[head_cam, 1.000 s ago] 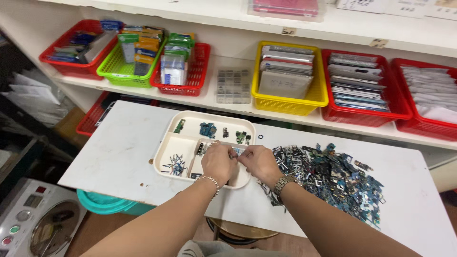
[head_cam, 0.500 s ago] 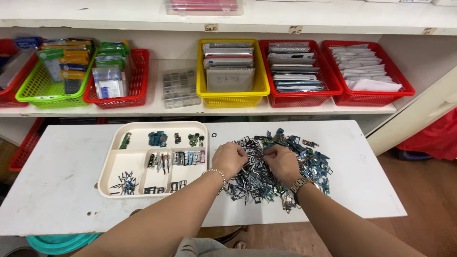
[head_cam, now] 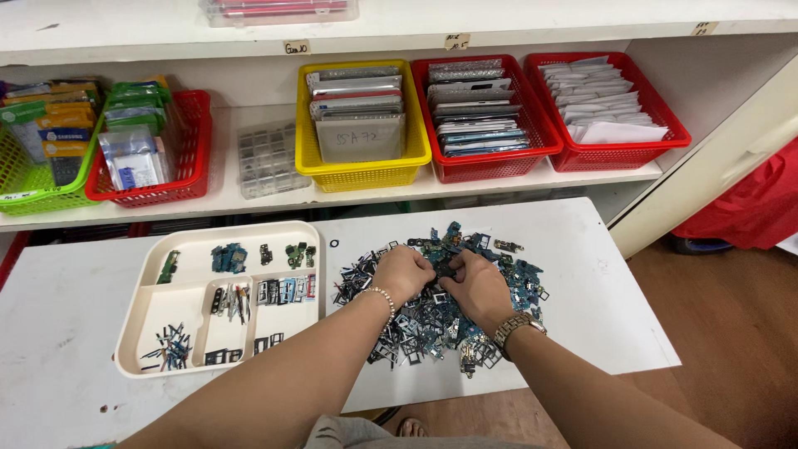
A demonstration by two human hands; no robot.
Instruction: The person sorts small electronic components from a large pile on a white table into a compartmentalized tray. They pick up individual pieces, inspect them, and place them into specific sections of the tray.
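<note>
A heap of small dark and blue phone parts (head_cam: 432,316) lies on the white table (head_cam: 573,274). Both hands rest on top of this heap, fingertips meeting at its middle. My left hand (head_cam: 402,274), with a bead bracelet at the wrist, is curled over the parts. My right hand (head_cam: 477,287), with a wristwatch, pinches small pieces beside it; what exactly each finger holds is hidden. To the left sits a cream divided tray (head_cam: 191,349) with sorted small parts in its compartments.
Behind the table a white shelf holds baskets: yellow (head_cam: 362,170), two red ones (head_cam: 490,162) (head_cam: 615,154) with flat packets, a clear compartment box (head_cam: 268,158), another red basket (head_cam: 166,187) and a green one (head_cam: 33,195). Wooden floor and red cloth (head_cam: 752,208) lie right.
The view has swung right. My hands moved from the tray's edge onto the heap of parts and now work at its middle.
</note>
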